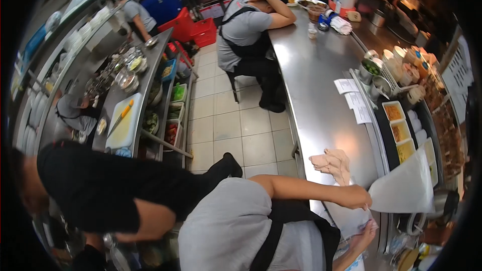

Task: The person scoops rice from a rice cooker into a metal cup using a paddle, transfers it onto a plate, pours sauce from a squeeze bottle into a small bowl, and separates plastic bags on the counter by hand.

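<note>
From the grey-sleeved body at the bottom, my left hand [355, 197] reaches over the steel counter [321, 85], its fingers closed on a bit of clear plastic [349, 217]. Just below it, my right hand [362, 237] pinches the same plastic, its fingers partly hidden. What the plastic contains is unclear. Beside my left hand stands a translucent white bag [405, 186], its near edge close to the knuckles. A crumpled beige cloth [333, 164] lies on the counter just beyond my left forearm.
A person in black [95, 185] is close on the left. Another sits leaning on the counter [246, 35]. Sauce trays [396, 130] line the counter's right side. Across the tiled aisle [226, 125], a knife [120, 116] lies on a white board [119, 133].
</note>
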`<state>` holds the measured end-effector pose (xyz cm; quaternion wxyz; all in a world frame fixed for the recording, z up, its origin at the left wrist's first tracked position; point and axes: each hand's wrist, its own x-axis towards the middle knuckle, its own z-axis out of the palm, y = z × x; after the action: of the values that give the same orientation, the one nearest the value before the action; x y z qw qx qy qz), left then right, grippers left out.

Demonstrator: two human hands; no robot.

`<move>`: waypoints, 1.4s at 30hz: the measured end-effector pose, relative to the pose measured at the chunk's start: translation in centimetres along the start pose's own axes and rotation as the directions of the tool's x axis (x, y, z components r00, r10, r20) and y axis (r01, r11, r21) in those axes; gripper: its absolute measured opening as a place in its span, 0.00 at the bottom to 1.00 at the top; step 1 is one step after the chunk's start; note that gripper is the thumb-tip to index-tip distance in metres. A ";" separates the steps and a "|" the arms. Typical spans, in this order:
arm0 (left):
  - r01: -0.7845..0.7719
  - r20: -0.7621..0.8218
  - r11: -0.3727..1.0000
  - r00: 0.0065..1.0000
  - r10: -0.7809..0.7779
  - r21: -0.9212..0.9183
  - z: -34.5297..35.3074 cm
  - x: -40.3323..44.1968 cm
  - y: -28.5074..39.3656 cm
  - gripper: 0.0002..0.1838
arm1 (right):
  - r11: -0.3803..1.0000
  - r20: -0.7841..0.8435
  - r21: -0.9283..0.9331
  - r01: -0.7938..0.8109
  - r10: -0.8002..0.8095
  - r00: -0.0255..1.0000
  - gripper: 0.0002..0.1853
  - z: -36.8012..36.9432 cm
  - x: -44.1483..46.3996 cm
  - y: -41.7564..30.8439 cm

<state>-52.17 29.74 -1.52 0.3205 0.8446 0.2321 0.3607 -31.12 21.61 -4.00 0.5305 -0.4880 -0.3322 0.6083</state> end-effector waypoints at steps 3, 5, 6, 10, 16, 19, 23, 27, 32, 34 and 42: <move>0.096 0.036 0.973 0.995 -0.091 -0.209 -2.5 0.3 0.8 0.08 | 0.973 -0.045 -0.063 0.222 -0.225 0.973 0.11 -1.2 0.6 0.0; 0.079 0.057 0.958 0.996 -0.065 -0.275 -2.3 0.7 0.2 0.08 | 0.940 -0.066 -0.097 0.326 -0.333 0.941 0.09 -0.5 0.2 -0.2; 0.071 0.007 0.955 0.997 -0.072 -0.287 -1.6 0.9 -0.1 0.07 | 0.916 -0.073 -0.147 0.374 -0.387 0.919 0.08 1.5 0.0 -1.1; 0.347 -0.014 0.935 0.937 -0.348 -0.070 -2.4 2.3 1.7 0.06 | 0.946 -0.179 0.229 0.228 -0.189 0.966 0.07 4.7 -1.2 -4.2; 0.166 0.147 0.561 0.986 -0.079 -0.811 -3.3 4.0 4.0 0.09 | 0.984 -0.239 -0.057 0.170 -0.179 0.954 0.11 4.5 -0.2 -6.8; 0.589 0.651 0.369 0.757 0.061 -0.719 -4.3 4.7 4.0 0.10 | 0.921 -0.169 0.210 0.328 -0.296 0.940 0.10 3.3 -0.6 -11.0; 0.194 0.137 0.468 0.978 -0.154 -0.862 -8.5 8.2 2.1 0.07 | 0.851 0.074 -0.450 0.271 -0.267 0.961 0.07 1.4 -0.4 -15.4; 0.289 -0.151 0.883 0.919 -0.364 -0.369 -12.0 16.3 4.5 0.06 | 0.704 -0.232 -0.537 0.464 -0.653 0.721 0.06 4.9 1.8 -19.7; 0.362 0.142 0.547 0.904 -0.402 -0.755 -9.4 17.7 -3.5 0.07 | 0.948 -0.303 -0.086 0.306 -0.318 0.899 0.09 1.7 8.5 -17.1; -0.195 -0.190 0.951 0.970 0.151 -0.241 -7.1 14.8 -4.4 0.10 | 0.978 -0.233 0.136 0.161 -0.126 0.964 0.09 1.0 9.4 -14.5; 0.449 0.043 0.828 0.885 -0.463 -0.337 1.4 8.1 -9.6 0.17 | 0.956 -0.462 -0.285 0.070 -0.201 0.864 0.11 0.5 9.2 -3.1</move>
<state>-47.54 40.90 -5.35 0.5322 0.6895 0.3681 0.3253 -30.29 31.24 -3.24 0.5703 -0.6653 -0.2983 0.3782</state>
